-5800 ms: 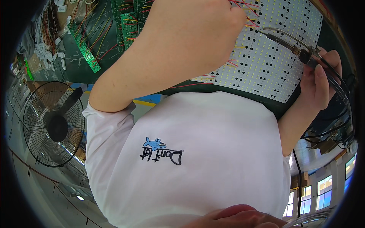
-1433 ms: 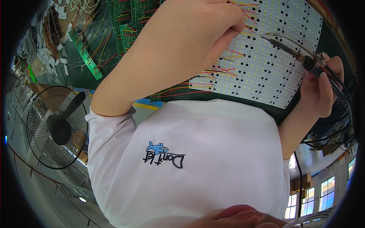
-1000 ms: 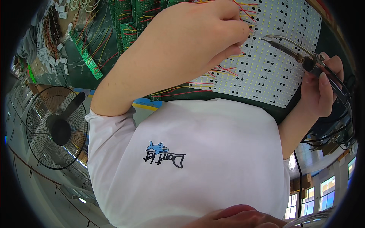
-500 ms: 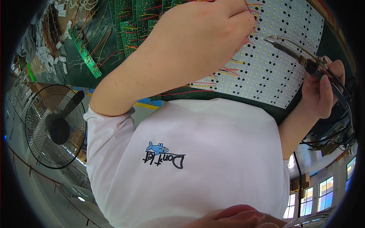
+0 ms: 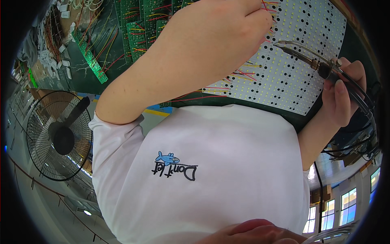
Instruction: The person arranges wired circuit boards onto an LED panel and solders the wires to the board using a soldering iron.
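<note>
My left hand reaches across a white LED board at the top. Its fingers are curled together and mostly turned away, so whatever they pinch is hidden. Thin red wires stick out beside the fingertips. On the right, my right hand is closed around a soldering iron with a thin curved metal tube fixed along it. The iron points left, its tip over the board, a little right of and below my left fingers. More red and yellow wires lie along the board's near left edge, under my left forearm.
Green circuit boards with red and yellow wires lie left of my forearm. A separate green strip board rests farther left, near bundled wires with white connectors. A black fan stands at the left. Dark cables hang at the right.
My right hand has brought the soldering iron slightly left, its tip now closer to my left fingers. The left hand has hardly moved.
</note>
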The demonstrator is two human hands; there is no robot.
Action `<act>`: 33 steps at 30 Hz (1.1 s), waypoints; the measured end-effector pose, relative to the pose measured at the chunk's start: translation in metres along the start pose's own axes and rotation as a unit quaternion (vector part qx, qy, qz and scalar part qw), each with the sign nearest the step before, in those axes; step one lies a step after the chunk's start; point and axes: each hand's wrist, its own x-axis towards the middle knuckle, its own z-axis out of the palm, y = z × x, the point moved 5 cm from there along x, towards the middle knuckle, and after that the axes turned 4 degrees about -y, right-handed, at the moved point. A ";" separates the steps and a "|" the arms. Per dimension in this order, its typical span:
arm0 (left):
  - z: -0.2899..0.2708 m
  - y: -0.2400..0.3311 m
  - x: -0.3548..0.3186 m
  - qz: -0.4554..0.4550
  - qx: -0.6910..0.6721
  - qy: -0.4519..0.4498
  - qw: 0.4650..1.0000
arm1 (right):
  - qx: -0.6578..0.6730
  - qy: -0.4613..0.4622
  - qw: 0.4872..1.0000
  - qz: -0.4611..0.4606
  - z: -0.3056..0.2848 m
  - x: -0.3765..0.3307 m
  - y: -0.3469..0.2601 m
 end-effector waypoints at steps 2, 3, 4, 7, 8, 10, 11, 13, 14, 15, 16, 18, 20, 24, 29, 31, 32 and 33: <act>0.000 -0.001 0.000 -0.005 -0.011 0.020 1.000 | -0.014 0.007 1.000 0.007 0.001 0.000 -0.001; -0.002 0.001 0.001 -0.005 -0.011 0.020 1.000 | -0.014 0.008 1.000 0.008 0.001 0.000 0.000; -0.007 0.003 0.003 -0.009 -0.001 0.009 1.000 | -0.026 0.011 1.000 0.005 0.001 0.000 0.000; -0.003 0.000 0.001 -0.017 -0.016 -0.005 1.000 | -0.045 0.012 0.999 0.000 0.003 0.002 -0.001; 0.000 -0.002 -0.001 -0.021 -0.042 -0.008 0.999 | -0.051 0.010 0.999 -0.002 0.004 0.002 -0.002; 0.000 -0.001 -0.001 -0.029 -0.047 -0.002 0.999 | -0.051 0.016 0.999 0.001 0.003 0.001 -0.001; -0.001 -0.001 -0.002 -0.036 -0.052 0.006 0.998 | -0.053 0.022 0.998 0.003 0.002 0.000 0.000; -0.004 -0.002 -0.002 -0.068 -0.095 -0.005 0.993 | -0.049 0.020 0.999 0.010 0.001 -0.001 0.000; -0.005 -0.004 -0.002 -0.102 -0.138 -0.017 0.985 | -0.044 0.019 0.999 0.016 0.000 -0.001 0.001; -0.008 -0.003 -0.001 -0.102 -0.138 -0.017 0.985 | -0.044 0.018 0.999 0.016 0.000 -0.001 0.001; -0.010 -0.002 0.000 -0.101 -0.132 -0.022 0.986 | -0.045 0.018 0.999 0.015 0.000 -0.001 0.001; -0.009 -0.002 0.000 -0.101 -0.126 -0.027 0.986 | -0.046 0.018 0.999 0.014 -0.001 -0.001 0.001; -0.006 -0.004 -0.004 -0.090 -0.146 0.000 0.985 | -0.007 0.001 1.000 0.007 0.000 0.000 0.000; -0.004 -0.005 -0.006 -0.053 -0.114 0.038 0.991 | 0.065 -0.003 0.998 0.004 -0.006 0.002 -0.002; -0.022 -0.006 -0.011 -0.067 -0.202 0.108 0.971 | 0.159 0.001 0.987 0.038 -0.019 -0.002 0.007; -0.040 -0.009 -0.015 -0.057 -0.226 0.135 0.963 | 0.158 0.021 0.986 0.049 -0.023 -0.005 0.008; -0.052 -0.011 -0.016 -0.048 -0.255 0.168 0.951 | 0.152 0.039 0.985 0.066 -0.026 -0.007 0.009; -0.061 -0.010 -0.016 -0.044 -0.251 0.161 0.953 | 0.156 0.044 0.985 0.059 -0.030 -0.009 0.009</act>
